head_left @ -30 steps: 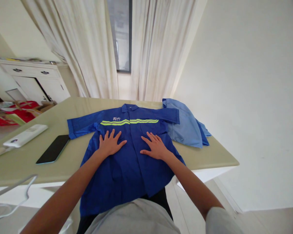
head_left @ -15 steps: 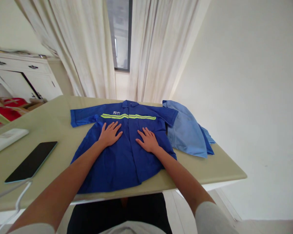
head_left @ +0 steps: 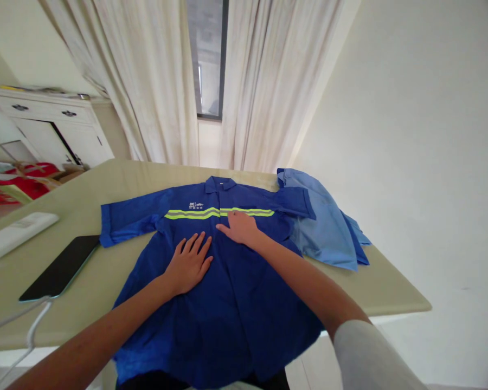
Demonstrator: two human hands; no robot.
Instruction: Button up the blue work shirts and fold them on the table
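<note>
A dark blue short-sleeved shirt [head_left: 199, 336] lies front up, with its collar away from me. A yellow-green and grey stripe [head_left: 195, 214] crosses the chest, and a small white logo sits above it on the left. Its lower part hangs over the table's near edge. My left hand [head_left: 189, 264] rests on the shirt's left front, fingers spread. My right hand [head_left: 241, 227] is on the chest by the stripe, its thumb apart and its fingers somewhat bent; the fingertips are partly hidden.
The table [head_left: 146, 169] also bears light blue folded clothing [head_left: 327, 225] under the right sleeve, a black phone [head_left: 63, 268] near the left sleeve, a white device [head_left: 20, 235] and a white cable [head_left: 31, 330]. Curtains [head_left: 154, 81] hang behind, and a white cabinet [head_left: 79, 132] stands back left.
The shirt has slid toward me, its hem now over the table edge. My left hand has moved nearer to me. My right hand has shifted up to the stripe, its fingers more bent.
</note>
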